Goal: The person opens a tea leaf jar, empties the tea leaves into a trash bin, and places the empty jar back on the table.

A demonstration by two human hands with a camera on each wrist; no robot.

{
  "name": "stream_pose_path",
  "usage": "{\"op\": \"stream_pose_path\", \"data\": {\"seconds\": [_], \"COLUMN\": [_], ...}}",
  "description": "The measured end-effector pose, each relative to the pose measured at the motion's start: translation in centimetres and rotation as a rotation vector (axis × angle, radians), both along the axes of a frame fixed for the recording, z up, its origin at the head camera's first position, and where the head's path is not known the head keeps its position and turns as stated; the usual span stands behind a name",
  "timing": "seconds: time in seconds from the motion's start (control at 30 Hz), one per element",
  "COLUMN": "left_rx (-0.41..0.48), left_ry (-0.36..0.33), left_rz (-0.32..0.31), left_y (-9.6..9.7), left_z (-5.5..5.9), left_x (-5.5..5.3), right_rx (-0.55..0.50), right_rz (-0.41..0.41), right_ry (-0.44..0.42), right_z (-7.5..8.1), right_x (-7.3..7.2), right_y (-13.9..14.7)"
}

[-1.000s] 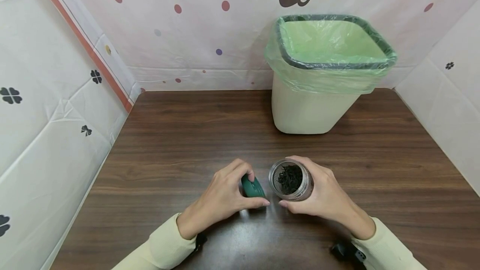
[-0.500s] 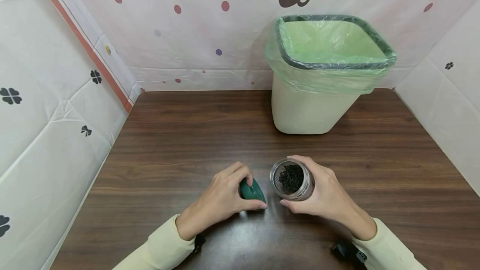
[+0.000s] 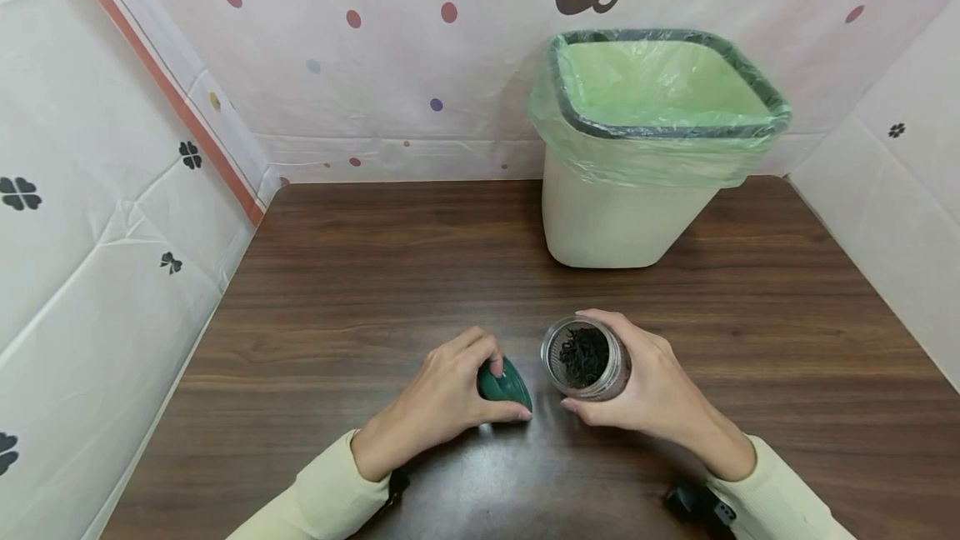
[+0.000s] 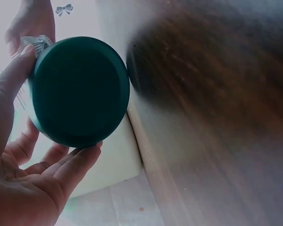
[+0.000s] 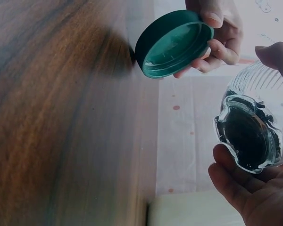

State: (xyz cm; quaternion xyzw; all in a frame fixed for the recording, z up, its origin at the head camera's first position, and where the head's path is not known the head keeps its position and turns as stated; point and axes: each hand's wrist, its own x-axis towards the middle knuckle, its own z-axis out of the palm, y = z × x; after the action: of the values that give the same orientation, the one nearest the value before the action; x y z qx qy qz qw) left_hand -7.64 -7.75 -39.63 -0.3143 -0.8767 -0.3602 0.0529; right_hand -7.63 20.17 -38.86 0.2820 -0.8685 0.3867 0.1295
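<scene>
Between the thumb and fingers of my left hand is a round green lid, tipped up on its side. The lid's flat outer face fills the left wrist view; its hollow inside shows in the right wrist view. Its lower edge meets the tabletop or hangs just above it. My right hand grips a ribbed clear glass jar by its side, just right of the lid and apart from it. Inside lie dark, thin shreds like tea leaves. The jar is uncovered, slightly tilted and held above the table.
A pale waste bin with a green liner bag stands at the back right of the brown wood-grain table. Printed white sheets hang behind the table and along both sides.
My left hand has drawn the lid a little left, away from the jar, and turned it so that more of its side shows. The jar has shifted very slightly right in my right hand.
</scene>
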Motion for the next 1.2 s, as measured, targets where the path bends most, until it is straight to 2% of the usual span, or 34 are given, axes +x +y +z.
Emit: {"op": "stream_pose_path", "data": {"seconds": [0.43,0.67,0.87,1.1,1.2], "left_rx": [-0.026,-0.054,-0.118,-0.198,-0.222], "left_ry": [-0.022,-0.036,-0.031,-0.123,-0.130], "left_rz": [-0.005,-0.021,-0.041,-0.032,-0.038], "left_y": [-0.33,-0.66,-0.77,-0.79,-0.78], "left_z": [-0.12,-0.03,-0.17,-0.28,-0.38], "left_x": [-0.17,-0.27,-0.37,-0.47,-0.55], "right_rx": [-0.001,0.009,0.002,-0.023,-0.032], "right_rz": [-0.003,-0.037,-0.046,-0.064,-0.068], "right_ry": [0.014,-0.055,-0.096,-0.107,-0.081], "right_z": [0.08,0.33,0.47,0.48,0.38], "right_x": [0.01,0.14,0.34,0.50,0.48], "right_y": [0.10,0.17,0.32,0.47,0.54]}}
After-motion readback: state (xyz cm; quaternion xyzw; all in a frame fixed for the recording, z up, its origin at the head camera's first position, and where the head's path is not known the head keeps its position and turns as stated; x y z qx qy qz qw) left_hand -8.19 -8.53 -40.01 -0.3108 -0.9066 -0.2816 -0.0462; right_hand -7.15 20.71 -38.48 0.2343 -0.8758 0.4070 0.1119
